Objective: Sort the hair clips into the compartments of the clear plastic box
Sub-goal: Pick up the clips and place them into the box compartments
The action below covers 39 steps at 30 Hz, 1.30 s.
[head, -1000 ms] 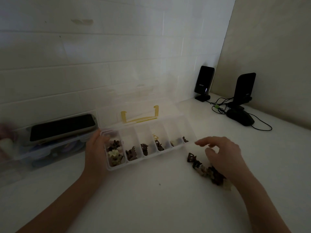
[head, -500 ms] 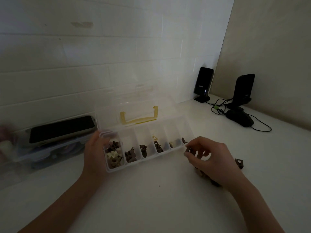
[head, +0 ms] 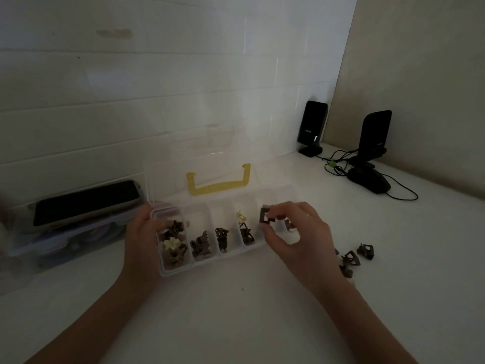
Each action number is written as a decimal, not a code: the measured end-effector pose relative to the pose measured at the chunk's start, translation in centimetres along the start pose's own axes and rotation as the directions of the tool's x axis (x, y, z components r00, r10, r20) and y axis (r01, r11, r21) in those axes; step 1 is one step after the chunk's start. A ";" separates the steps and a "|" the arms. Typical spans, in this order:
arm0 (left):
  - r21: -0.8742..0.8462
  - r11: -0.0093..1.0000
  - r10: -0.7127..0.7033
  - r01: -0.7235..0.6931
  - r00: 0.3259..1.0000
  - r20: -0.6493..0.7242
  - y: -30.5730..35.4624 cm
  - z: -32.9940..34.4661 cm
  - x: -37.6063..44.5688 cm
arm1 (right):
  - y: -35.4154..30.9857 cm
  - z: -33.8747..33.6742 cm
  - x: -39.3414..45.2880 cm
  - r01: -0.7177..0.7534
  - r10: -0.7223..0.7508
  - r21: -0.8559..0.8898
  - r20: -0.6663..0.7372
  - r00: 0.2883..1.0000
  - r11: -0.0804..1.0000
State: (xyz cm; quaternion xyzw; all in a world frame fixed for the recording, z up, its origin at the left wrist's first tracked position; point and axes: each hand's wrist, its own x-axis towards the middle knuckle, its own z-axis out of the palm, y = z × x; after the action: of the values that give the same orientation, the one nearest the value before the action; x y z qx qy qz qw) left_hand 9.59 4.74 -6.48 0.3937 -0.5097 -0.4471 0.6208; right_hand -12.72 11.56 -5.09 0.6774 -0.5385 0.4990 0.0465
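Two bare hands are working at a clear plastic box point(head: 175, 272) that is lying open on a white countertop point(head: 236, 324), its lid standing up against the tiled wall and showing a yellow handle point(head: 219, 183). The left hand point(head: 143, 245) is gripping the box's left end, fingers curled round the corner and thumb lying over the rim of the first compartment. The right hand point(head: 299, 237) is hovering above the right-hand compartments, its fingertips pinching a dark brown hair clip point(head: 266, 216) and its other fingers loosely bent. Sorted clips are lying in the compartments: dark ones with a cream flower clip point(head: 172, 243) in the first, dark clips in the next three, and a pale yellow clip point(head: 241, 217) at the rear of the fourth. Loose dark clips point(head: 354, 257) are waiting on the countertop just right of the right wrist. Farther left, a phone point(head: 86, 202) is resting on another clear container point(head: 65, 240); two black speakers point(head: 312, 126) and a mouse point(head: 368, 179) are standing in the far corner.
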 end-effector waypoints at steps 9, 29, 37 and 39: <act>0.008 0.999 0.034 -0.034 0.999 0.010 0.6 0.6 -0.4 | 0.7 2.3 -0.1 0.160 -0.136 -0.150 0.160 0.978 0.976; -0.014 1.000 0.003 -0.004 0.998 -0.063 -1.9 -1.1 1.5 | 3.7 -3.8 -0.2 -0.266 0.520 -0.504 0.471 0.713 0.822; -0.027 1.000 -0.018 0.016 0.998 -0.067 -2.3 -1.4 1.7 | 3.0 -3.7 0.1 -0.334 0.307 -0.031 0.479 0.823 0.942; -0.028 0.999 -0.021 0.019 0.998 -0.064 -2.4 -1.4 1.7 | 2.5 -3.8 0.3 -0.362 0.258 0.126 0.494 0.830 0.924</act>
State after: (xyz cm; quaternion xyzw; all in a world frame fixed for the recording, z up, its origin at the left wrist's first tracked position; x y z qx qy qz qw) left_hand 10.72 2.50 -8.49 0.4045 -0.4793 -0.4472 0.6377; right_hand -17.03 12.59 -4.17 0.6815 -0.5800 0.3764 -0.2399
